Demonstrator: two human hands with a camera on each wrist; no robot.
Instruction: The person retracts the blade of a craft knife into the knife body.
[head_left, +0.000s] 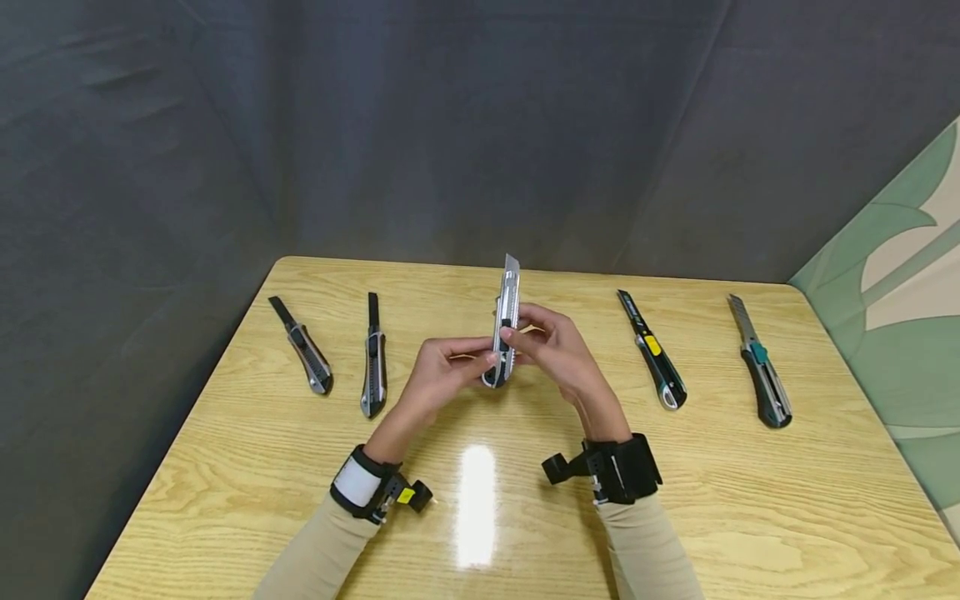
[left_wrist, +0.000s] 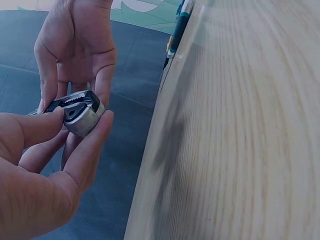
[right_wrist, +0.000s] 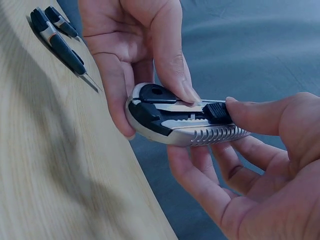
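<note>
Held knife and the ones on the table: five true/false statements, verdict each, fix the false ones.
1. The left hand and the right hand both hold the silver knife. True.
2. The silver knife's blade is fully hidden. False: the blade sticks out at the upper end in the head view.
3. The right thumb touches the black slider. True.
4. In the head view, the yellow-slider knife lies left of the teal-slider knife. True.
5. Six other knives lie around the hands. False: four lie on the table.
</note>
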